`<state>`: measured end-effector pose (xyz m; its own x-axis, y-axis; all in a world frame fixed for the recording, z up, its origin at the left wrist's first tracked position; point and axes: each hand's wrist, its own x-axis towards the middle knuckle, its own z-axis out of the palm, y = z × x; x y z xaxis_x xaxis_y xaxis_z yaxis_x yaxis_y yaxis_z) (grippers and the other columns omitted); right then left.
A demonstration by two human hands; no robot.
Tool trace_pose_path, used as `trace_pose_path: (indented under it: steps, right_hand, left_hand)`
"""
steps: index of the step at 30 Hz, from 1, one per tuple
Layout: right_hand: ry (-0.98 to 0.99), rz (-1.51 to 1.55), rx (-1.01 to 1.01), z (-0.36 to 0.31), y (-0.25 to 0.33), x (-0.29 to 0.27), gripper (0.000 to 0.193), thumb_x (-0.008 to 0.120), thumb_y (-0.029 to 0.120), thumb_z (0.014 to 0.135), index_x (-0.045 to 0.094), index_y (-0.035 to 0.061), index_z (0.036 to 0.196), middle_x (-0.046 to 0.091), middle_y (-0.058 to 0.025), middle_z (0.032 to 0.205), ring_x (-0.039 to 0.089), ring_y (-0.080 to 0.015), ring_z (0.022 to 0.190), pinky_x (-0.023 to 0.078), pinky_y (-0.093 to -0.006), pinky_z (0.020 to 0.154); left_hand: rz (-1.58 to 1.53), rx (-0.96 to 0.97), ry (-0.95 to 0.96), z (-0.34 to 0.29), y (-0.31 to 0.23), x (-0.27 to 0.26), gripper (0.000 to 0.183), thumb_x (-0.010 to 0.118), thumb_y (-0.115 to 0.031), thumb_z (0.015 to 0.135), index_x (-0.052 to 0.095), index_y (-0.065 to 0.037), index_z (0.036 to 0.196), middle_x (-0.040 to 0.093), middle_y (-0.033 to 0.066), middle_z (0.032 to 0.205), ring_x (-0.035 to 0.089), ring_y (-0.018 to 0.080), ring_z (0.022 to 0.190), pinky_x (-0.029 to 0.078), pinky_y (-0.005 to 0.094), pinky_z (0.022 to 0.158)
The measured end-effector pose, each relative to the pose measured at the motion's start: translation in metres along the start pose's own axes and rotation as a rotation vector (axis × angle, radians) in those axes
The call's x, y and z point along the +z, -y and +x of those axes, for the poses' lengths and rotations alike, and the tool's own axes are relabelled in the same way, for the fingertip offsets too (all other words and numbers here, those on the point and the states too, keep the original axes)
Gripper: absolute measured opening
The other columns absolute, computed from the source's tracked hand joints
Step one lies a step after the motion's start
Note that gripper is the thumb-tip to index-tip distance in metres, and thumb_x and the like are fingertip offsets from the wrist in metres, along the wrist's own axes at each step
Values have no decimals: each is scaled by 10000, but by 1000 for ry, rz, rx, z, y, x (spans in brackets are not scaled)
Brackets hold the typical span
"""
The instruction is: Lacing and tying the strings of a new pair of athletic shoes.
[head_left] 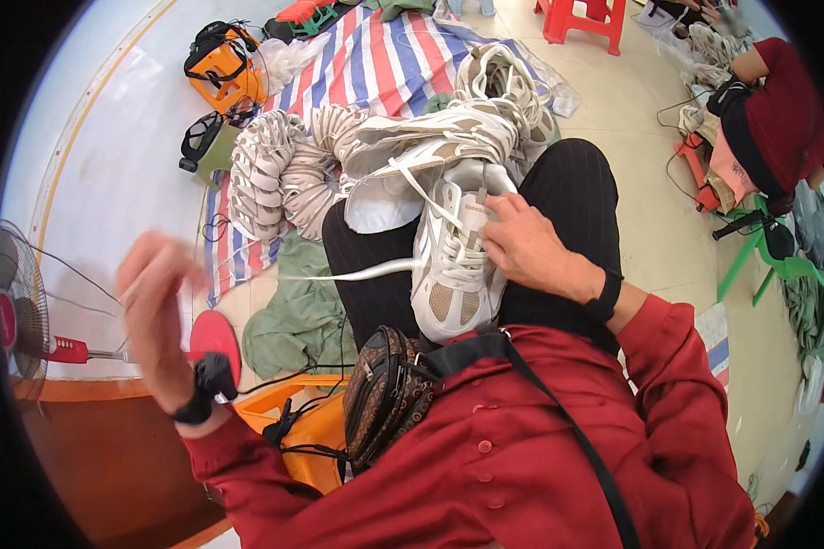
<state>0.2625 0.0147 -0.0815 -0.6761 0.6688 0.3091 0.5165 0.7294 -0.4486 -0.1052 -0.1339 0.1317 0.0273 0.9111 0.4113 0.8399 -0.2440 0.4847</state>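
Note:
A white and beige sneaker (456, 293) rests on my lap, toe toward me, with its laces across the front. My right hand (531, 242) grips its upper beside the tongue, fingers curled over the edge. From the sneaker a loose white shoelace (366, 272) stretches left through the air toward my left hand (160, 302). That hand is raised and smeared by motion; whether it holds the lace end is not clear. Just beyond lie more sneakers (421, 146) in a heap, one with a white lace strip hanging over it.
Coiled rows of beige shoe parts (265, 174) lie on a striped sheet (357, 64). A fan (23, 316) stands at the left, by an orange stool (307, 439). A patterned bag (389, 398) hangs at my waist. Another person in a red sleeve (787, 110) sits at the right.

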Motion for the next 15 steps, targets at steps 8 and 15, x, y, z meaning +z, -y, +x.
trace_pose_path:
  steps: [8,15]
  right_hand:
    - [8,-156,-175,3,9,1,115,636,156,772,625,44,749,554,-117,944,505,-307,1011,416,-442,786]
    - [103,-26,-50,3,11,-5,81,618,125,752,602,47,747,548,-96,861,507,-280,947,398,-436,771]
  left_hand:
    - [154,-270,168,27,52,124,491,595,-60,854,483,-78,1331,676,139,1001,647,180,738,511,292,683]
    - [-226,352,516,-2,-20,228,235,633,-41,786,625,-47,1021,639,156,1068,660,305,862,542,356,716]
